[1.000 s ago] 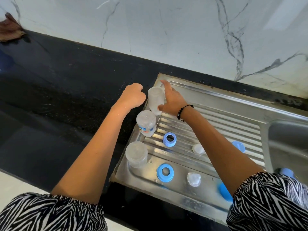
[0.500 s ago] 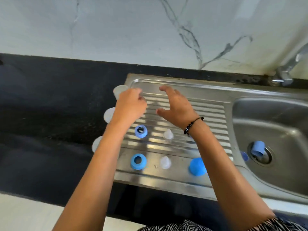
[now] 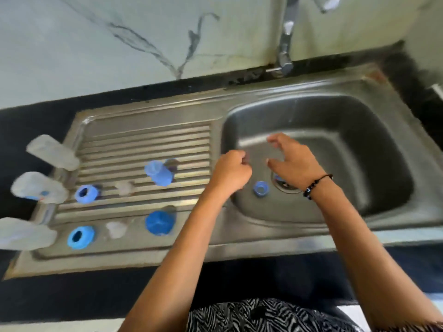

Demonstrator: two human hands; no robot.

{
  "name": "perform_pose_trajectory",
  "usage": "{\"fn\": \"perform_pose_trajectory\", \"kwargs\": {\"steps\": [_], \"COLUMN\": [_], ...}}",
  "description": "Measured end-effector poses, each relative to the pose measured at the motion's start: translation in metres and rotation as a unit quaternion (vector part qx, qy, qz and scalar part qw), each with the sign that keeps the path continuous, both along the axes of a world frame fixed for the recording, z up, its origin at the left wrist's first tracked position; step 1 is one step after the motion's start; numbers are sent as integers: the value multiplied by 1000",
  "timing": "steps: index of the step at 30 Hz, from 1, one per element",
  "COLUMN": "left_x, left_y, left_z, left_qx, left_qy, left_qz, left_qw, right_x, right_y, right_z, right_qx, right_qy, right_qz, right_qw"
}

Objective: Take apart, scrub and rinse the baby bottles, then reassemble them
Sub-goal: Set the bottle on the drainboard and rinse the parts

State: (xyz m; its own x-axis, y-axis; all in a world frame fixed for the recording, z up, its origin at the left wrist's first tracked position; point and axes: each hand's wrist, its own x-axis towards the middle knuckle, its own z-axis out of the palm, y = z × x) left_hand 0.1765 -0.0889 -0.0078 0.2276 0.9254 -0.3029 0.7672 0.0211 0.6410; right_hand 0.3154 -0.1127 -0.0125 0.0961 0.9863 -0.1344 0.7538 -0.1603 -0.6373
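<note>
Hovering over steel basin [image 3: 359, 144] (smooth): both hands.

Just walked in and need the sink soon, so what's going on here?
A person is washing baby bottles, now in pieces. Three clear bottles stand along the left edge of the drainboard, with blue rings, nipples and caps spread on it. Both hands, left hand and right hand, are over the basin and hold nothing, above a small blue piece by the drain.

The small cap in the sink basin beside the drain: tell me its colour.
The small cap is light blue, seen in the head view, lying on the sink floor beside the drain.
</note>
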Motion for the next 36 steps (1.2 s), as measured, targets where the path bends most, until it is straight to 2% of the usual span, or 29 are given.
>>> {"fn": "perform_pose_trajectory", "kwargs": {"steps": [6, 12, 16, 21, 26, 30, 32, 34, 36], "left_x": [72, 94, 100, 102, 102, 99, 98, 103, 113], "left_y": [-3, 25, 44, 50, 46, 48, 57, 74, 92], "left_z": [-37, -73, -102, -139, -171, -176, -172, -166, -152], "left_qx": [-73, -100, -124, -163, -146, -144, -153, -171, -208], "left_qy": [32, 85, 128, 248, 308, 279, 215, 97, -99], "left_qz": [0, 6, 11, -53, -65, -33, 24, 109, 191], "left_qw": [997, 991, 984, 954, 938, 949, 964, 974, 954], "right_x": [94, 122, 122, 89, 61, 56, 59, 67, 78], "right_y": [0, 22, 45, 62, 64, 65, 68, 75, 84], "right_z": [-44, -80, -105, -135, -158, -159, -155, -139, -119], "right_qx": [-106, -157, -192, -238, -273, -257, -243, -214, -178], "right_qy": [10, 5, -42, -77, -81, -64, -44, 7, 57], "right_qz": [-39, -16, 24, 126, 170, 145, 124, 83, 46], "right_qw": [994, 987, 980, 960, 944, 953, 961, 973, 981]}}
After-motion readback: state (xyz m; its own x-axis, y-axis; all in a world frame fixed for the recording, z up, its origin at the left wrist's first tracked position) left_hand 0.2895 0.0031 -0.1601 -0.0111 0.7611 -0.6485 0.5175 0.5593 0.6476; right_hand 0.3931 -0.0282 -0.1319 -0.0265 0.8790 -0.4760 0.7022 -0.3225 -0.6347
